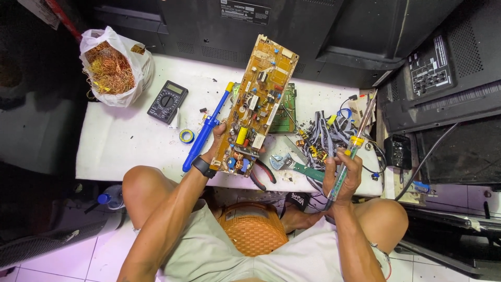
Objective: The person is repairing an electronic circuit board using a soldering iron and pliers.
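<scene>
- The left hand (pixel 218 143) is closed on the lower edge of a long yellow circuit board (pixel 255 102), with the fingers behind it and the thumb at the side. The wrist carries a black watch (pixel 203 166).
- The board is lifted above the white worktop (pixel 130 141), tilted so its far end points away from the person. Its face with many small parts is turned to the camera.
- The right hand (pixel 344 175) is wrapped around the handle of a soldering iron (pixel 354 143), which has a clear body and a yellow ring. The thin tip points up and away, over a bundle of grey cables (pixel 323 137).
- The two hands are well apart, one on each side of the person's knees.
- Just beside the left hand lies a blue desoldering pump (pixel 204 133) with a yellow end, and near it a small roll of tape (pixel 186 136).
- Behind the lifted board a green circuit board (pixel 284 115) lies flat on the worktop.
- Between the hands, near the worktop's front edge, lie pliers with dark handles (pixel 262 175) and an adjustable wrench with a green handle (pixel 292 164).
- Further left is a black multimeter (pixel 167 101), and in the corner a white plastic bag of copper wire (pixel 112 68).
- An orange basket (pixel 253 227) stands on the floor between the person's legs.
</scene>
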